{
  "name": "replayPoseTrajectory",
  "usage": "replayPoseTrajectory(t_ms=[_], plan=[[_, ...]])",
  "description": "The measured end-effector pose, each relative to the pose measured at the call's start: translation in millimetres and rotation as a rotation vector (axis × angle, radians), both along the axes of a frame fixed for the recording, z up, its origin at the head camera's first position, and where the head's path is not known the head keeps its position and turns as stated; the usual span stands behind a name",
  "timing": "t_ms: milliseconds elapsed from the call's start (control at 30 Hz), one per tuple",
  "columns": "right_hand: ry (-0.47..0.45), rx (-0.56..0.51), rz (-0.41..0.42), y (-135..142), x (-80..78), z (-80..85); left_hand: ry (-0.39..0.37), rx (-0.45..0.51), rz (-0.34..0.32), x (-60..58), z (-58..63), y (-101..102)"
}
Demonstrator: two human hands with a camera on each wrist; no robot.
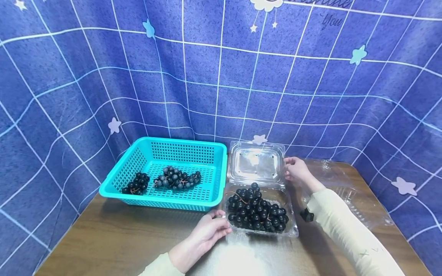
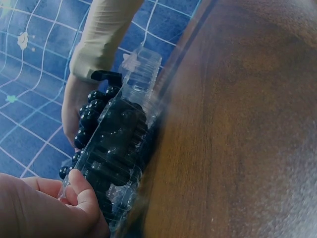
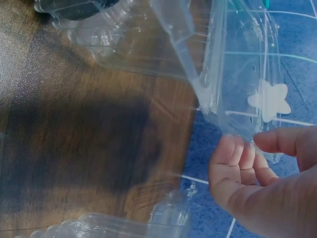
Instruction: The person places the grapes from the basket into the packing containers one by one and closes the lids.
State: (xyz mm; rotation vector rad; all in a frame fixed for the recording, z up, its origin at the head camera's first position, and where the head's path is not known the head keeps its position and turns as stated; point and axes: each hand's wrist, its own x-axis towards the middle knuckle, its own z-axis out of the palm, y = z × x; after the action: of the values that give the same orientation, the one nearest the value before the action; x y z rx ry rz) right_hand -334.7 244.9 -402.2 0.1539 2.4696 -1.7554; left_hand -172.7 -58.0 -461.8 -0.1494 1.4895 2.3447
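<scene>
A clear plastic clamshell box (image 1: 291, 226) sits on the table with its lid (image 1: 256, 163) raised at the back. Black grapes (image 1: 257, 211) on their stems fill the base, several rising above the rim. My left hand (image 1: 212, 230) pinches the box's left rim; in the left wrist view its thumb (image 2: 81, 191) presses the outer wall. At the lid's right edge, my right hand (image 1: 296, 169) holds the thin plastic between thumb and curled fingers (image 3: 242, 163). In the right wrist view the lid (image 3: 237, 74) stands tilted up from the hinge.
Left of the box stands a turquoise plastic basket (image 1: 162, 204) with two bunches of grapes (image 1: 177, 178) inside. Another clear clamshell (image 1: 366, 207) lies open at the table's right, beyond my right sleeve. A blue checked curtain (image 1: 221, 76) hangs along the back edge of the wooden table (image 1: 138, 237).
</scene>
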Motion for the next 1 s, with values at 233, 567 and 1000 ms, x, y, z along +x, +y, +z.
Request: replayPoseTrajectory(t_ms=[233,567,1000], plan=[[0.055,0.008,0.014,3.4,3.5,3.6,0.001,0.002,-0.004,-0.5,-0.1,-0.4],[0.134,0.048,0.021,3.5,7.1,17.8,0.003,0.007,-0.001,-0.4,-0.3,-1.0],[0.228,0.122,0.049,4.8,4.9,32.9,-0.015,0.017,-0.002,-0.3,0.2,-0.8]])
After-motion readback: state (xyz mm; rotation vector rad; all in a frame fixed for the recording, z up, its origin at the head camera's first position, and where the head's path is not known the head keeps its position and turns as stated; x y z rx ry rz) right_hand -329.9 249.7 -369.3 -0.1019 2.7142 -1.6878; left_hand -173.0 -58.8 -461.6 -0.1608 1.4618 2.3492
